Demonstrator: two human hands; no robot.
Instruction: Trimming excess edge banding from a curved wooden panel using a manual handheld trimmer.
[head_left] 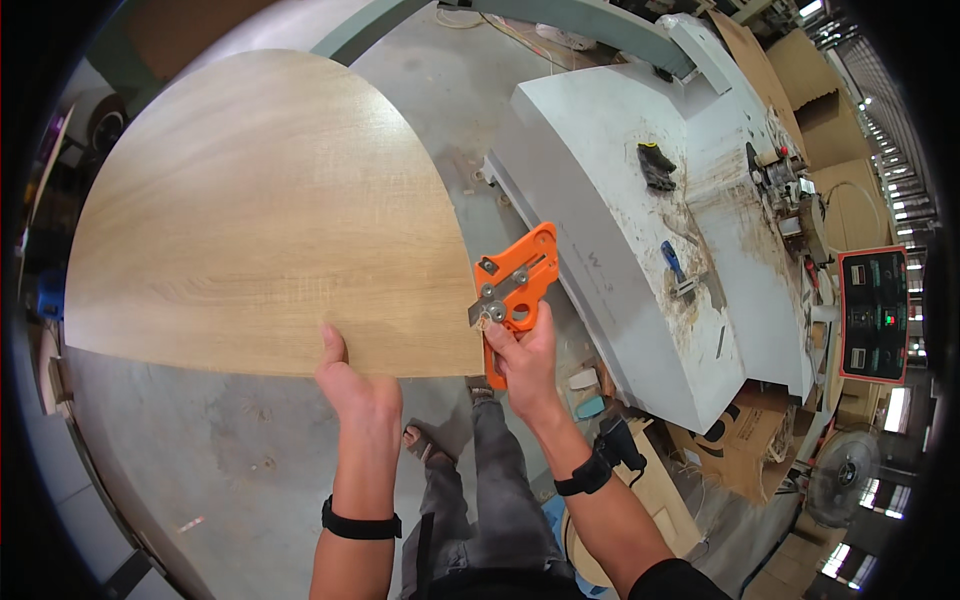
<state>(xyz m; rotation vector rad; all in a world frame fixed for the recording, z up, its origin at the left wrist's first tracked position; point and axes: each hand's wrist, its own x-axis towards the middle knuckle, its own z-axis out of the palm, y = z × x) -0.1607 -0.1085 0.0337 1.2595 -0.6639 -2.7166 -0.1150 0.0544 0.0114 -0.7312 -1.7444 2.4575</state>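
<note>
A light wood-grain board (270, 210) with a rounded far end spreads out in front of me on the left. My left hand (358, 378) grips its near edge, thumb on top and fingers hidden underneath. At the board's right edge, my right hand (525, 358) is closed around an orange edge trimmer (520, 280) with metal plates and screws. The trimmer's metal end meets the near right corner of the board, where a thin curled shaving shows by my thumb.
To the right stands a grey-white machine (590, 250) with dusty surfaces. On it lie a dark glove (655, 167) and a blue-handled tool (672, 260). A control panel (873, 315), a fan (843, 478) and cardboard boxes (745, 440) are farther right. A black heat gun or drill-like tool (620, 445) sits near my right forearm.
</note>
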